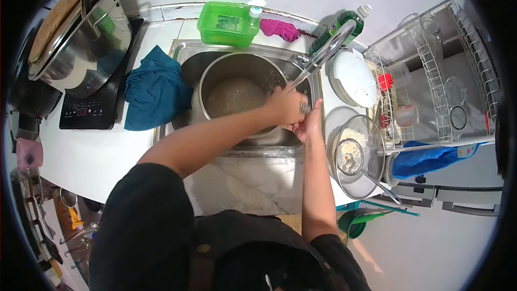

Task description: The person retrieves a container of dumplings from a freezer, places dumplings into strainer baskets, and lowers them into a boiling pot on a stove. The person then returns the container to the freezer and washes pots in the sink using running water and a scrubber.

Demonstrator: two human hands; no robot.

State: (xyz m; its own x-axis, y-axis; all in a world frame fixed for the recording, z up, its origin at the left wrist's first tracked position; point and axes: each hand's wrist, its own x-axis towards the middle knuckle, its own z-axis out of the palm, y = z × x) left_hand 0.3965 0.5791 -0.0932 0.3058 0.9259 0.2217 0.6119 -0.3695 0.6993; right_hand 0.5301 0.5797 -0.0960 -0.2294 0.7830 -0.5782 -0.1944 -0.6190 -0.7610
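Note:
Over the right side of the sink point(237, 152), just below the curved faucet point(328, 48), my two hands meet. My left hand point(285, 106) reaches across with its fingers curled down against the other hand; whatever they close on is hidden. A small shiny metal piece point(305, 108) shows at its fingers, perhaps a ring. My right hand point(309, 124) lies turned up beside and partly under it, thumb stretched out, the other fingers partly covered. A large metal pot point(207, 70) stands in the sink, next to both hands, with cloudy liquid point(237, 97) inside.
Left of the sink lie a teal cloth point(156, 91) and an induction cooker point(89, 110) bearing a big pot point(107, 37). Behind are a green basin point(229, 24) and a green bottle point(344, 27). Strainers point(350, 156) and a dish rack point(425, 75) stand right.

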